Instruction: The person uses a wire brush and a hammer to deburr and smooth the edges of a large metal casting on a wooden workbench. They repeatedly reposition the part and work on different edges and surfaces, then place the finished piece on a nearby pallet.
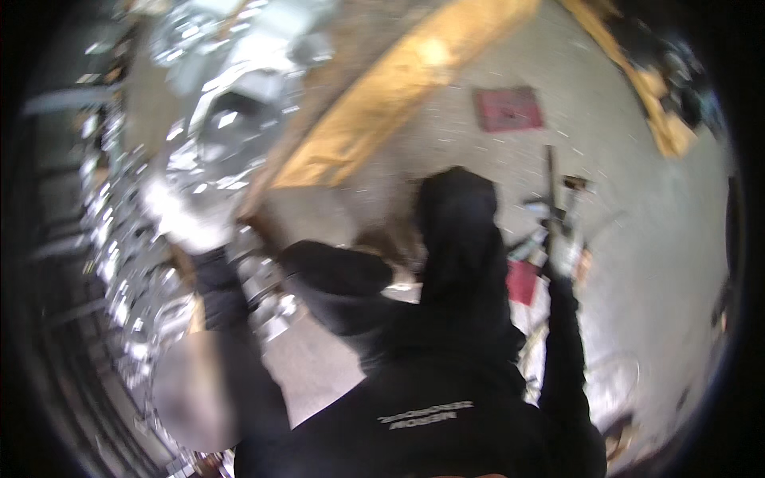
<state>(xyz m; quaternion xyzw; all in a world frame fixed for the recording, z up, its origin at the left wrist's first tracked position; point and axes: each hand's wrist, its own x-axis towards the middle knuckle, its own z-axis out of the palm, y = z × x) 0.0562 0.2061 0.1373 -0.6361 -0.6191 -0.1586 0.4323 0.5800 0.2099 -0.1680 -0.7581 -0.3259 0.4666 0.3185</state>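
My left hand, in a pale glove, reaches to the left beside a heap of shiny metal pieces. Motion smears its fingers, so I cannot tell whether they touch the metal. On the right, my right hand, also pale-gloved, is closed around a dark, long, narrow tool with short parts sticking out sideways. The tool's exact kind is too blurred to make out. It points away from me, above the grey floor. Black sleeves cover both my arms.
A yellow beam slants across the far middle, with a large bundle of silvery metal left of it. A flat red piece lies on the floor; another red thing is near my right forearm. A second yellowish beam stands far right.
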